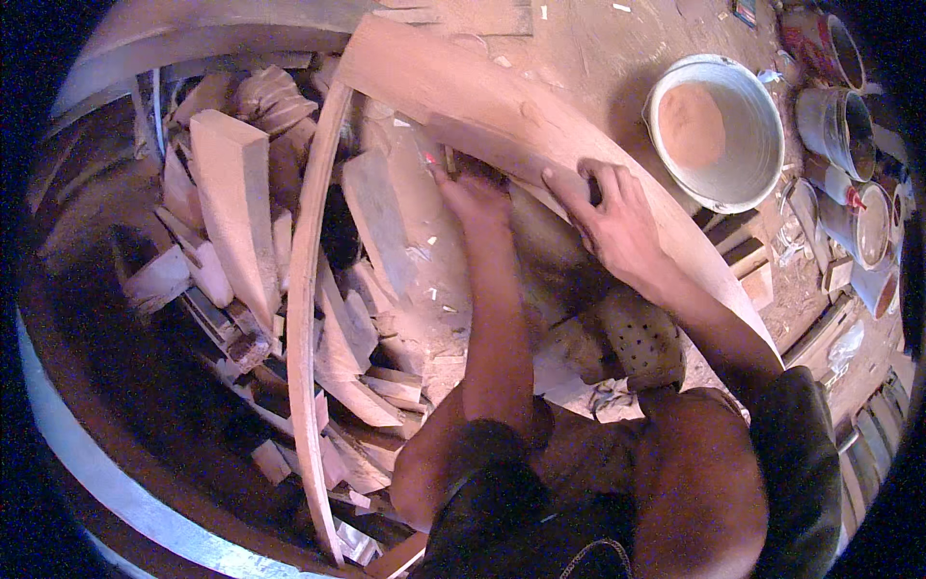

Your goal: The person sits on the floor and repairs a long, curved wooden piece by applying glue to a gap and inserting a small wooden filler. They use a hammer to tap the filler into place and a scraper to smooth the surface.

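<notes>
A long, curved wooden board [463,82] arches across the upper middle and down to the right. My right hand [617,217] lies over this board with its fingers bent, gripping its inner edge. Along that edge runs a darker brown strip [482,143]. Just below the strip, my left hand [479,201] is closed, its fingers partly hidden in shadow. A small red spot [431,159] shows by its fingertips; what the hand holds cannot be made out. Joined near the board's upper left end, a narrow curved wooden strip [307,289] bends down toward the lower edge.
Wood offcuts [231,183] are heaped on the left. A pale bucket [714,188] with light brown powder stands at the right, beside several dirty buckets [830,130] and a white bottle with a red tip [834,183]. A perforated shoe [646,338] shows below my right forearm.
</notes>
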A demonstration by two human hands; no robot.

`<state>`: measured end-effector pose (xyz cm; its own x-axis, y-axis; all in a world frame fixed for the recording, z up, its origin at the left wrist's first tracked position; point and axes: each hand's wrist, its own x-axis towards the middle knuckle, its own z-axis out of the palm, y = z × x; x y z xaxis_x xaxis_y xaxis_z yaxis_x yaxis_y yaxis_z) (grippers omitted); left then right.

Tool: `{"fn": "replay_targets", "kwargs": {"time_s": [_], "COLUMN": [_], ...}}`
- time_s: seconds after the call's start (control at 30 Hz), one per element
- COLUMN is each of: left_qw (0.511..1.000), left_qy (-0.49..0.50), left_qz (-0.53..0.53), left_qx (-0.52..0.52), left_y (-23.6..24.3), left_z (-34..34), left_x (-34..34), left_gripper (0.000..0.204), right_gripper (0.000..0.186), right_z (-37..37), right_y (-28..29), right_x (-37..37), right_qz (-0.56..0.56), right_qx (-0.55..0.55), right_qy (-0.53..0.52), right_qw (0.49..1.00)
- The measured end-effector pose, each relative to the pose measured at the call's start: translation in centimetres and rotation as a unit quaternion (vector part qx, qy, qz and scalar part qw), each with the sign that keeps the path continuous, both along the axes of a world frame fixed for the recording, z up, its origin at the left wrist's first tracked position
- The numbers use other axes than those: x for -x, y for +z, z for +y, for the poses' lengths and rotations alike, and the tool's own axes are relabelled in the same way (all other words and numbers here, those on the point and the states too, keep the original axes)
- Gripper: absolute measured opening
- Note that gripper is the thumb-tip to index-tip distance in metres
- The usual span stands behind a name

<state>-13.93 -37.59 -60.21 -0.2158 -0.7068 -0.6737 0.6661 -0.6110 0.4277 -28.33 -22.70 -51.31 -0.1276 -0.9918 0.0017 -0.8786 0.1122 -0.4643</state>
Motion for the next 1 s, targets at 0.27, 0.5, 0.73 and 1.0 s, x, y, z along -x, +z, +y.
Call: {"fn": "replay_targets", "kwargs": {"time_s": [0.27,0.5,0.73,1.0], "left_qw": [0.999,1.0,1.0,1.0], "left_qy": [0.023,0.01,0.016,0.017], "left_qz": [-0.023,0.0,-0.009,-0.009], "left_qx": [-0.015,0.03,0.006,0.021], "left_y": [1.0,1.2,0.9,0.3], "left_z": [-0.1,-0.3,-0.3,-0.2], "left_x": [0.3,0.3,0.3,0.8], "left_gripper": [0.065,0.064,0.059,0.061], "right_gripper": [0.062,0.065,0.063,0.06], "right_z": [0.2,0.3,-0.7,-0.4], "right_y": [0.3,-0.1,-0.5,-0.2], "right_x": [-0.4,-1.3,-1.0,-1.0], "right_qz": [-0.042,-0.046,-0.023,-0.026], "right_qx": [0.024,0.012,0.017,0.008], "right_qy": [-0.005,-0.006,-0.005,-0.019], "right_qw": [0.999,0.999,1.0,0.999]}}
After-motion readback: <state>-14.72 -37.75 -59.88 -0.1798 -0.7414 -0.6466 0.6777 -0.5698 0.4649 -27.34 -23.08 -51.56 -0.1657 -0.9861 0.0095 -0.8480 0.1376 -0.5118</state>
